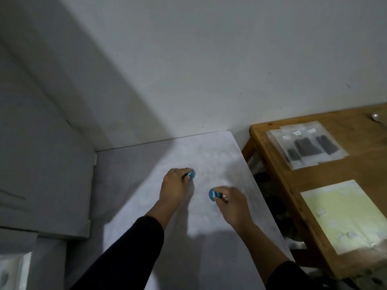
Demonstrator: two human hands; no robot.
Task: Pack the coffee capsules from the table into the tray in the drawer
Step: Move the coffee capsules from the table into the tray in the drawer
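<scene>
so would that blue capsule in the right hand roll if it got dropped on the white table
Probably. The blue capsule shows a round foil face, so on its side it would likely roll in a curve. The white table looks smooth and bare. Fingertips of the right hand alone carry it, so it seems light.

Both arms extended forward, forearms bare below dark pushed-up sleeves. Left hand (176, 186): palm down, fingers curled, fingertips pinching a small round blue foil-topped coffee capsule (191, 174) at the far end of the hand. Right hand (233, 203): palm down, angled inward toward the left, fingers closed on a second blue foil-topped coffee capsule (213, 194). Hands near each other, not touching.
</scene>
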